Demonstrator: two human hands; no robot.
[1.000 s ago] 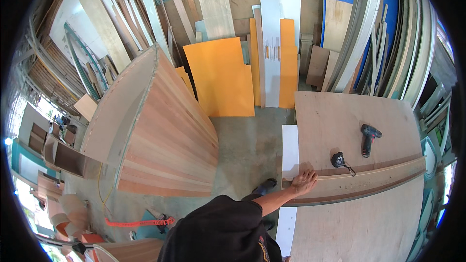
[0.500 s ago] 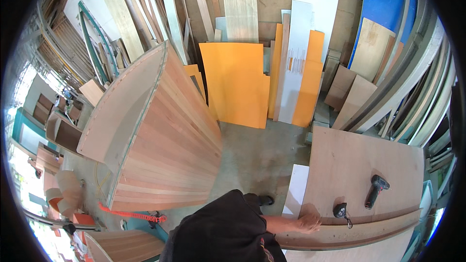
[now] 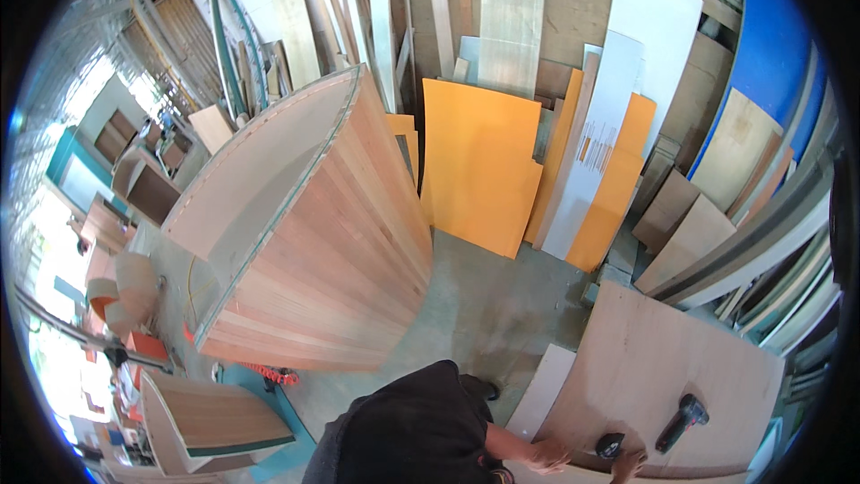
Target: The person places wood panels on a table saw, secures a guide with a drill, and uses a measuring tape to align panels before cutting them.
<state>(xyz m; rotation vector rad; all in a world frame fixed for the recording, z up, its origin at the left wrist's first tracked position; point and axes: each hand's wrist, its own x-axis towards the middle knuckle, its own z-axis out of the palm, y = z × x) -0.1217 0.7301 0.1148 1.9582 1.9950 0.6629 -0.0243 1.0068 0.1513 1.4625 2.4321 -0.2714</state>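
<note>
At the lower right, my left hand (image 3: 548,455) lies at the near edge of a flat wooden panel (image 3: 645,350), its fingers stretched out over a long curved wooden piece (image 3: 690,477). My right hand (image 3: 630,464) shows at the bottom edge of the picture, close beside a black tape measure (image 3: 610,445). Its fingers look loosely bent and apart, with nothing visible in them. A dark cordless drill (image 3: 683,421) rests on the panel, to the right of the tape measure. The picture's lower edge cuts off most of the curved piece and the right forearm.
A large curved cabinet of wooden strips (image 3: 340,242) stands at the left, with a smaller curved one (image 3: 224,412) below it. Orange boards (image 3: 479,166), white boards (image 3: 658,36) and a blue sheet (image 3: 779,45) lean at the back. A pale strip (image 3: 542,394) flanks the panel.
My right hand has come into view beside the tape measure. The whole view has shifted, with the bench lower in it and the curved piece largely out of sight. My left hand stays near the curved piece.
</note>
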